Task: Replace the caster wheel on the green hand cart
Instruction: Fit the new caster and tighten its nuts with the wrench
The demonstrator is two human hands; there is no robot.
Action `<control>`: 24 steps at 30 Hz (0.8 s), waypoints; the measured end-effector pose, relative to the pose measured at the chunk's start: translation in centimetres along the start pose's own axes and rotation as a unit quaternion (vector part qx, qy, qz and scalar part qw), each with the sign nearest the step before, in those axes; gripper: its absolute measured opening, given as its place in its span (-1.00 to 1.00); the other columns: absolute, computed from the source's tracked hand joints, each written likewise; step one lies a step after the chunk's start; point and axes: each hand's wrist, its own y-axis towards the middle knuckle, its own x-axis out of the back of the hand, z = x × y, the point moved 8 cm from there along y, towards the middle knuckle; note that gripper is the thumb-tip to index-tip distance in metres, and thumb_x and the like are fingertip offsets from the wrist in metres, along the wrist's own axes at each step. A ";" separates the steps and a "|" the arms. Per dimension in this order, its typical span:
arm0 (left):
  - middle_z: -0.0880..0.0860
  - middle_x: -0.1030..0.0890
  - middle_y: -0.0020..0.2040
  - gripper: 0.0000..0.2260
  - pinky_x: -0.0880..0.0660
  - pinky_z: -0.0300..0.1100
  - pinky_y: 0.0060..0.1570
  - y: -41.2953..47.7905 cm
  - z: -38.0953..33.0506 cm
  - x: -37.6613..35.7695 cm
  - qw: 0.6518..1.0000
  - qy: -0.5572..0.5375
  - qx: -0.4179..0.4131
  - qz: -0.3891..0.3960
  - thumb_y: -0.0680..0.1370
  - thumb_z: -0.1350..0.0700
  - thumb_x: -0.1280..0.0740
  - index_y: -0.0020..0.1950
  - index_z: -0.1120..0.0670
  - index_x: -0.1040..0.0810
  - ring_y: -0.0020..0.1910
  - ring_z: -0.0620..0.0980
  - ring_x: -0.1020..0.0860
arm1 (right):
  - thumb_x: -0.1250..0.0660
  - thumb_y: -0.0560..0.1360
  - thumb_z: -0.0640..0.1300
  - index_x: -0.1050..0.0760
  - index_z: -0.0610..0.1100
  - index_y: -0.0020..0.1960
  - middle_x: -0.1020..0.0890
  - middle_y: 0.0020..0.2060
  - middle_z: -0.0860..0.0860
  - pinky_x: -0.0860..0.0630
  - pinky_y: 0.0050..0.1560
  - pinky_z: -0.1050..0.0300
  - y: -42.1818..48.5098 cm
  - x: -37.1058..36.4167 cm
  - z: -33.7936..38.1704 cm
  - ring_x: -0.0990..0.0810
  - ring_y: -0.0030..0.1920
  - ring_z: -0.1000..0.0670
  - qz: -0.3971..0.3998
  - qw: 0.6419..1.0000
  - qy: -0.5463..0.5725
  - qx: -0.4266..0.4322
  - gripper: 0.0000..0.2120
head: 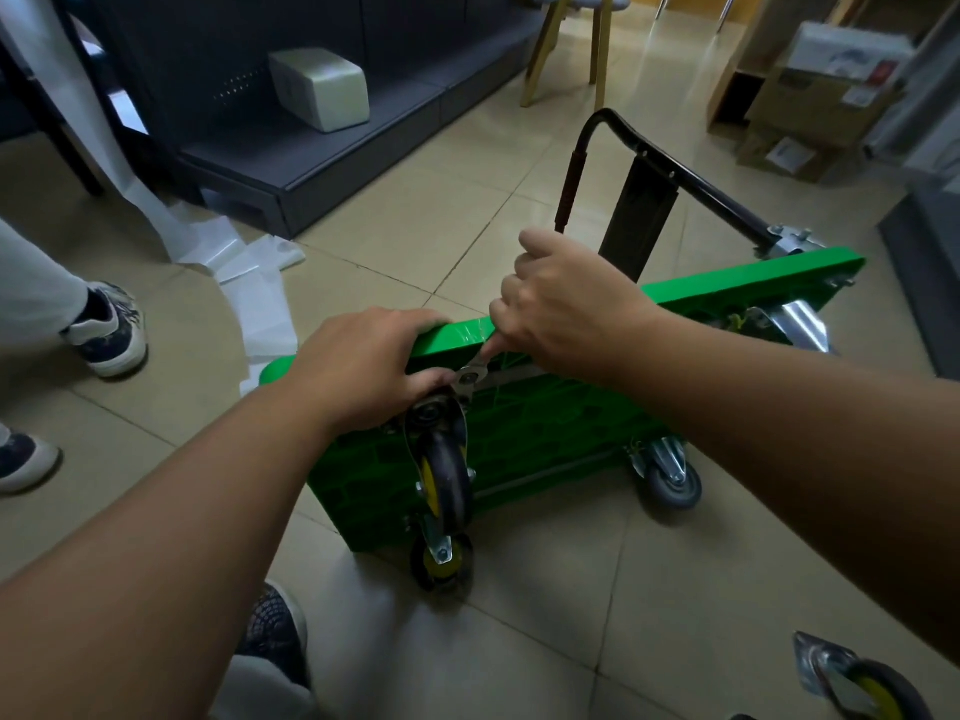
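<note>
Cart: the green hand cart (545, 433) is stood on its long edge on the tiled floor (519, 641), underside turned toward the viewer, with the black handle (623, 132) at one o'clock of the view
Wheel in hand: the yellow-hubbed caster (447, 475) is seated at the cart's upper near corner, just below the middle of the view, its plate laid against the underside
Left hand: the cart's top rim is gripped by the left hand (363, 366) at ten o'clock of that caster, fingers curled over the edge, thumb pressed beside the plate
Right hand: a wrench (475, 368) is clenched in the right hand (566, 314) at one o'clock of the caster, its head set on a bolt (470, 377) of the plate
Other wheels: a lower caster (441, 561) is seen at six o'clock and a grey caster (670, 483) at three o'clock; a loose caster (862, 683) lies at five o'clock of the view, well apart from the cart
Step judged: a plate bolt is being turned; whether it is being tightened or slackened cannot be told
Doing it well: the wrench head should be kept square and fully seated on the bolt, the plate held flat by the thumb, the cart braced against each pull, and short strokes used beside the rim
Risk: a slipped wrench could bring knuckles against the rim, and the cart could be tipped if the left grip is eased
</note>
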 end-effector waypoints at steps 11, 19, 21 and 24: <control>-0.05 -0.70 0.04 -0.55 -0.38 -0.09 -0.19 -0.1 0.5 0.2 1.000 0.009 0.018 -0.015 0.53 -0.29 -0.38 0.38 -0.22 -0.52 -0.01 0.08 -0.62 | 0.14 0.67 0.22 -0.52 0.00 -0.21 -0.59 -0.33 0.07 -0.41 0.08 0.10 -0.8 -0.8 -0.1 -0.56 -0.30 0.00 -0.082 0.995 0.042 -0.028 -0.43; -0.06 -0.70 0.06 -0.56 -0.44 -0.08 -0.12 -0.2 0.6 0.1 1.000 0.010 0.020 -0.018 0.52 -0.32 -0.36 0.37 -0.24 -0.51 0.03 0.07 -0.62 | 0.01 0.66 0.27 -0.55 -0.04 -0.19 -0.65 -0.28 0.02 -0.44 0.11 0.04 -2.5 -1.7 0.1 -0.61 -0.25 -0.06 -0.090 0.989 0.080 -0.086 -0.45; -0.07 -0.69 0.05 -0.56 -0.41 -0.09 -0.16 0.0 0.7 0.0 1.000 0.002 0.021 -0.015 0.52 -0.32 -0.36 0.36 -0.25 -0.51 0.01 0.06 -0.61 | 0.00 0.67 0.27 -0.54 -0.05 -0.22 -0.64 -0.31 0.02 -0.45 0.07 0.05 -2.6 -1.6 0.5 -0.60 -0.28 -0.06 -0.114 0.987 0.064 -0.090 -0.45; -0.08 -0.69 0.04 -0.57 -0.35 -0.10 -0.19 -0.1 0.7 -0.1 1.000 -0.006 0.016 -0.017 0.52 -0.31 -0.38 0.35 -0.25 -0.52 0.00 0.06 -0.61 | 0.01 0.69 0.23 -0.54 -0.07 -0.23 -0.65 -0.31 -0.02 -0.46 0.03 0.04 -3.1 -1.4 0.8 -0.64 -0.25 -0.09 -0.135 0.984 0.046 -0.104 -0.43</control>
